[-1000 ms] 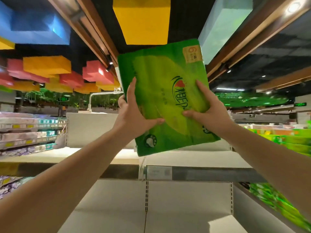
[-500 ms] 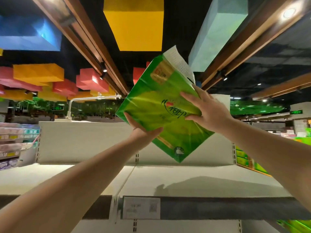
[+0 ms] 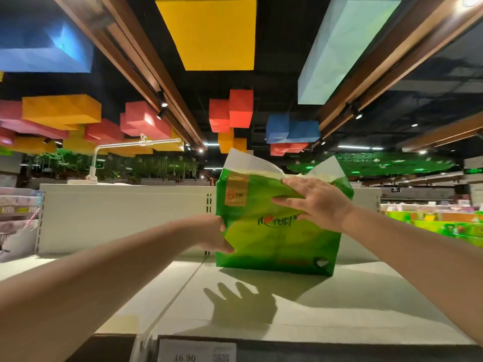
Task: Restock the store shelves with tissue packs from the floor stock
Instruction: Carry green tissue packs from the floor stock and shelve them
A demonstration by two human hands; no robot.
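A green tissue pack (image 3: 277, 231) stands upright on the top shelf (image 3: 352, 296), its bottom edge resting on the pale shelf surface and its printed face turned toward the camera. The pack sits just right of the seam between two shelf panels, set back from the front lip, with a broad strip of bare shelf between it and the price label (image 3: 197, 351) on the shelf's front edge. Behind it runs the shelf's low white back panel (image 3: 125, 218); whether the pack touches that panel cannot be told from here.

The left hand (image 3: 218, 235) holds the pack's left edge, thumb on the front face, while the other fingers wrap behind the pack, out of sight. The right hand (image 3: 315, 201) lies over the upper right corner with its fingers (image 3: 290, 182) spread and only slightly bent, pressing on the folded top of the wrapper rather than clenching it. White wrapper flaps stick up above the pack's top edge.

To the left of the pack the shelf runs bare as far as the frame's left edge; to the right it is bare too, up to the right forearm. A hand-shaped shadow falls on the shelf in front of the pack. At far right, more green packs (image 3: 449, 226) fill a neighbouring display, well apart from this one. Coloured blocks (image 3: 209, 32) hang from the dark ceiling overhead.
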